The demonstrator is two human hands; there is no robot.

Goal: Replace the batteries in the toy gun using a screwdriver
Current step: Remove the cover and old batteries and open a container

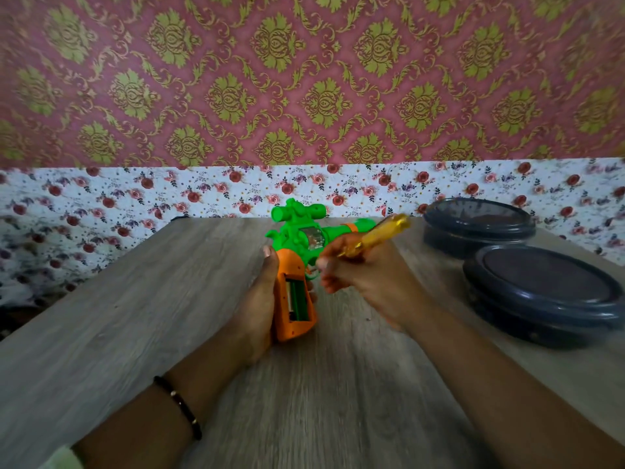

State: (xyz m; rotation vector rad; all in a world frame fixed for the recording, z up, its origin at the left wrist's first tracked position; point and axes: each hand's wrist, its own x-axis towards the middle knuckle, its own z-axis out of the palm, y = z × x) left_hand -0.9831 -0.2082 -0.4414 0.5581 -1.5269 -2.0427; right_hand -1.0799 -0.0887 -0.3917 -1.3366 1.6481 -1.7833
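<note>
The screwdriver [375, 236] is motion-blurred, its tip hidden inside the right hand [365, 279].

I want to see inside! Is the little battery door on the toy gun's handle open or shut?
Open. The green and orange plastic toy gun shows an uncovered rectangular hole in its orange handle.

Count, head view, single frame:

- Green and orange plastic toy gun [297, 252]: 1, centre of frame
- Open battery compartment in the orange grip [297, 301]: 1; number of cells inside cannot be told
- Translucent yellow-handled screwdriver [373, 238]: 1, right of centre, blurred
- Bare hands: 2, left hand [260, 299] and right hand [365, 272], both centre of frame
- Dark round lidded plastic containers: 2, right side of frame, upper one [478, 228] and lower one [544, 292]
- Black beaded wrist bracelet [179, 406]: 1, lower left
- Grey wood-grain table [135, 333]: 1
- Patterned wall coverings: 2, pink-gold damask [304, 79] across the top, white floral band [101, 198] beneath it
</note>
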